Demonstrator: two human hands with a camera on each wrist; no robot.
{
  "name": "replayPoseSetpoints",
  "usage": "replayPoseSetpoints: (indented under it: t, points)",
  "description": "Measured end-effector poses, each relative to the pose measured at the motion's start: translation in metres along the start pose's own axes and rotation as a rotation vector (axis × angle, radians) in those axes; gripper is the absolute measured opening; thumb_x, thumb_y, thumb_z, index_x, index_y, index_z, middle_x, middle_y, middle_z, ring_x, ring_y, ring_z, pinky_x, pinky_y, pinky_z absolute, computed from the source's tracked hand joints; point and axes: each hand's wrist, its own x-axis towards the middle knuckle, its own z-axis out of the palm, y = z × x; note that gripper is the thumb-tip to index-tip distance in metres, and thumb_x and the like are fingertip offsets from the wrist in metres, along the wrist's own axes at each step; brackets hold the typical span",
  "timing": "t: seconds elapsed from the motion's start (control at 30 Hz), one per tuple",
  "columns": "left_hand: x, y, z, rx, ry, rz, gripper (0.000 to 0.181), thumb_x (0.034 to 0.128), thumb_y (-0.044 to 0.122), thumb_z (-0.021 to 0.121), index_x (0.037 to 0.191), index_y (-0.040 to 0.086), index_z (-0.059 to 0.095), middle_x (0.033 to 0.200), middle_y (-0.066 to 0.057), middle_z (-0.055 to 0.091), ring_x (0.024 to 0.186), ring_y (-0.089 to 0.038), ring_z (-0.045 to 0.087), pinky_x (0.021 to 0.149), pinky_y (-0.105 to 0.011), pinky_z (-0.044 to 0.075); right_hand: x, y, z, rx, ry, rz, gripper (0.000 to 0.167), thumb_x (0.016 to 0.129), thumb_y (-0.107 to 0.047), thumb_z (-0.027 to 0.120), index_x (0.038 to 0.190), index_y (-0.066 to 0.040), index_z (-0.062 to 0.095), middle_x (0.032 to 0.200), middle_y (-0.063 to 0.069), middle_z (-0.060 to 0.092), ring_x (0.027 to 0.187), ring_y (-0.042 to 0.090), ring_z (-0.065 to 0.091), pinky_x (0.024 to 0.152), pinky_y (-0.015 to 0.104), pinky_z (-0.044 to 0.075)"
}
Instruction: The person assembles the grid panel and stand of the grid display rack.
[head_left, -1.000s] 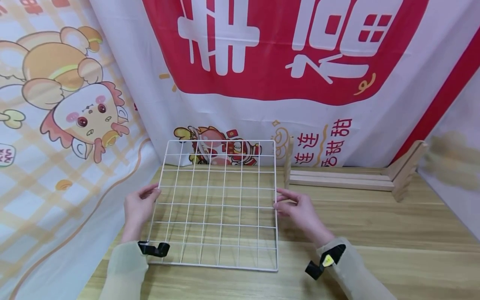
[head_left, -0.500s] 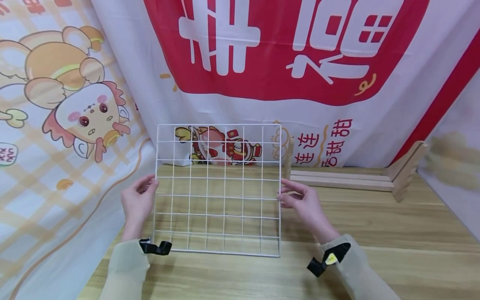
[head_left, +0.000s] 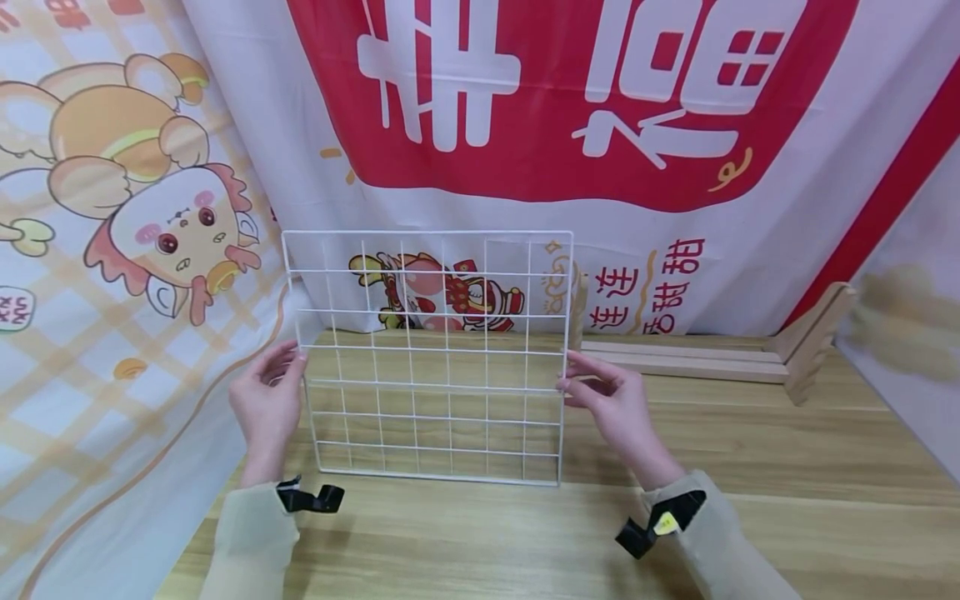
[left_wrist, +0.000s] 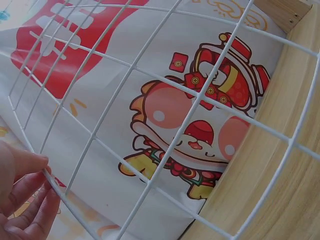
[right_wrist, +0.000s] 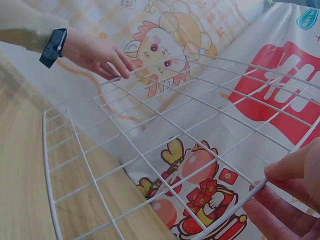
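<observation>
A white wire grid panel [head_left: 449,386] stands nearly upright over the table, its upper edge leaning across the cloth backdrop. My left hand [head_left: 266,404] pinches the panel's left edge between thumb and fingers, plainly seen in the left wrist view, where the hand [left_wrist: 25,192] is at the lower left. On the opposite edge, my right hand [head_left: 611,404] pinches the wire in the same manner. In the right wrist view the right thumb and fingers [right_wrist: 295,195] close on the frame wire, with the left hand [right_wrist: 95,52] across the panel.
A wooden stand [head_left: 682,361] with upright ends sits at the back right of the wood-grain table [head_left: 465,533], partly behind the panel's right edge. Printed cloth [head_left: 630,183] hangs behind, and a checked cartoon cloth [head_left: 135,275] covers the left side.
Both hands have raised the grid panel and tilted it more upright. Its lower edge has moved away from me, and the hands have moved slightly apart and up.
</observation>
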Motion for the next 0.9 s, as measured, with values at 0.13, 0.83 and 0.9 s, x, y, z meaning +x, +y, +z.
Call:
replayPoseSetpoints:
  t: [0.13,0.83,0.9]
  points:
    - [-0.001,0.003,-0.001,-0.01,0.024,-0.013,0.025,0.0918,0.012,0.078,0.115,0.002,0.076,0.095,-0.001,0.075,0.08,-0.002,0.067,0.072,-0.012,0.052,-0.002,-0.003,0.0,-0.006,0.012,-0.043,0.041,0.09,0.003,0.076,0.13,0.002,0.066,0.111,0.025,0.069,0.09,0.018,0.072,0.079,0.037,0.062]
    - [-0.009,0.012,-0.004,-0.074,0.116,0.076,0.029,0.0884,0.008,0.081,0.116,0.002,0.075,0.103,-0.01,0.074,0.087,-0.009,0.068,0.08,-0.018,0.056,-0.014,-0.009,-0.002,-0.024,0.011,-0.182,0.032,0.089,0.007,0.074,0.121,0.005,0.07,0.107,0.02,0.073,0.087,0.017,0.073,0.076,0.037,0.062]
    - [-0.011,0.016,-0.005,-0.077,0.133,0.099,0.032,0.0872,0.007,0.082,0.118,0.004,0.074,0.106,-0.011,0.073,0.09,-0.013,0.068,0.084,-0.02,0.056,-0.014,-0.009,-0.003,-0.025,0.01,-0.183,0.032,0.09,0.007,0.074,0.121,0.005,0.07,0.107,0.02,0.073,0.088,0.017,0.073,0.076,0.037,0.062]
